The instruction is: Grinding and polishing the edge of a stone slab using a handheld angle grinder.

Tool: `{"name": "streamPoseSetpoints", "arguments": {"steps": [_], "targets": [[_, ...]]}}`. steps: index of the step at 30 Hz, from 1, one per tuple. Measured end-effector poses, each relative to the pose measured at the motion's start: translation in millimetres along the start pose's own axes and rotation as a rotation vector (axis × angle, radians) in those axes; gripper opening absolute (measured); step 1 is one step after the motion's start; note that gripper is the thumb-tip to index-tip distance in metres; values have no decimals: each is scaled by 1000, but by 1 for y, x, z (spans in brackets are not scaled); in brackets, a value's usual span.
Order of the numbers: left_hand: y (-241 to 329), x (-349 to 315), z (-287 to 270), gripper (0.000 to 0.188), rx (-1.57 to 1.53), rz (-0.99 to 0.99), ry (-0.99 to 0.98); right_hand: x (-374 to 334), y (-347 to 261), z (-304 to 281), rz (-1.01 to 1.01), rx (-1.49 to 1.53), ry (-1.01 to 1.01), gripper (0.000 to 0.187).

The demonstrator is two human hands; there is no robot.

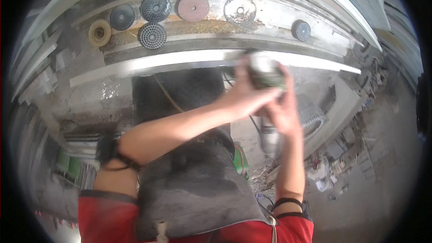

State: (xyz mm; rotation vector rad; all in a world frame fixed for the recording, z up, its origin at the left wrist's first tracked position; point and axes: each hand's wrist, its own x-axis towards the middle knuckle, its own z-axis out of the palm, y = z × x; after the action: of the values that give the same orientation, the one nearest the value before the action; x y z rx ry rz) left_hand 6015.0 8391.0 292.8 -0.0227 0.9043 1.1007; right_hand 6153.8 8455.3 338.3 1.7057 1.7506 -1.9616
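Note:
Both my hands are closed around a power tool (265, 69), apparently a grinder or polisher, with a pale top and a dark greenish body. Motion blur hides its finer shape. My left hand (245, 94) reaches across and grips its near left side, while my right hand (285, 108) wraps the right side. A grey cylindrical part (269, 141) hangs below the hands; whether it belongs to the tool I cannot tell. The tool is over the right part of a long white strip of stone (180, 62), and its underside is hidden, so contact is unclear.
Along the bench (279, 15) behind the strip lie several round pads, among them a reddish disc (193, 7), a white-speckled disc (240, 11), a gridded dark pad (152, 35) and a tan ring (100, 32). A dark apron (193, 184) covers my front. Clutter (326, 175) lies at right.

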Motion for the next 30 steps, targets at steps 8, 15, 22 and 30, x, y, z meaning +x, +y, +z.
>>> {"name": "streamPoseSetpoints", "arguments": {"steps": [8, 15, 22, 30], "targets": [[-30, 115, 138, 122, 390, -316, -251, -28, 73, -173, 92, 82, 321, 88], [-43, -26, -38, 113, 605, 321, 48, -7, 64, 40, -330, -183, 137, 109], [-53, -187, -265, 67, 549, 27, 649, 16, 15, 240, -476, -324, -323, 93], [-108, -51, -124, 66, 924, 447, 269, 11, 95, 86, -583, -208, 42, 90]]}}
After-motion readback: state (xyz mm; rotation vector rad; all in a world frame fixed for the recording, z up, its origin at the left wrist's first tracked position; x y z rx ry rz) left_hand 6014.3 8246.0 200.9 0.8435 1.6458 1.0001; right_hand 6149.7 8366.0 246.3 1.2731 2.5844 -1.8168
